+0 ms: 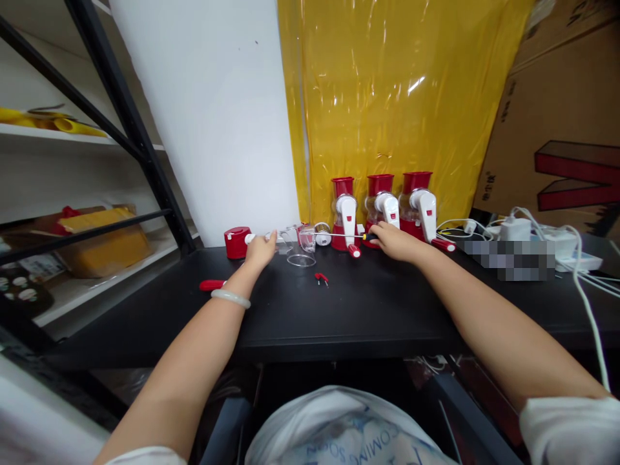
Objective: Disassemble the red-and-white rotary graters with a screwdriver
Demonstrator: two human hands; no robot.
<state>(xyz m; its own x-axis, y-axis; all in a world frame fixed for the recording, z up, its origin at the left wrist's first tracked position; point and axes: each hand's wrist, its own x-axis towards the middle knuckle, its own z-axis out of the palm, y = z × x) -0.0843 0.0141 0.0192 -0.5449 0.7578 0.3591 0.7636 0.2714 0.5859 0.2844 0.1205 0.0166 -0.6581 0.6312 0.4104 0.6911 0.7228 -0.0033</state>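
Note:
My left hand [261,250] is closed on a white plastic part [248,239]. Right of these fingers is a clear plastic grater body [301,259], lying on its side with a round rim toward me. A screwdriver [367,237] with a black and yellow handle is gripped in my right hand [393,241]. Its thin shaft points left, to the clear body; whether the tip touches anything is too small to tell. A red round base [237,242] stands left of my left hand. Two small red pieces [321,278] lie on the table in front.
Three red and white rotary graters [345,213] stand along the back of the black table [310,323]. A red handle [212,285] lies beside my left wrist. White cables and plugs [520,227] crowd the right side. A black shelf frame [140,152] rises at left.

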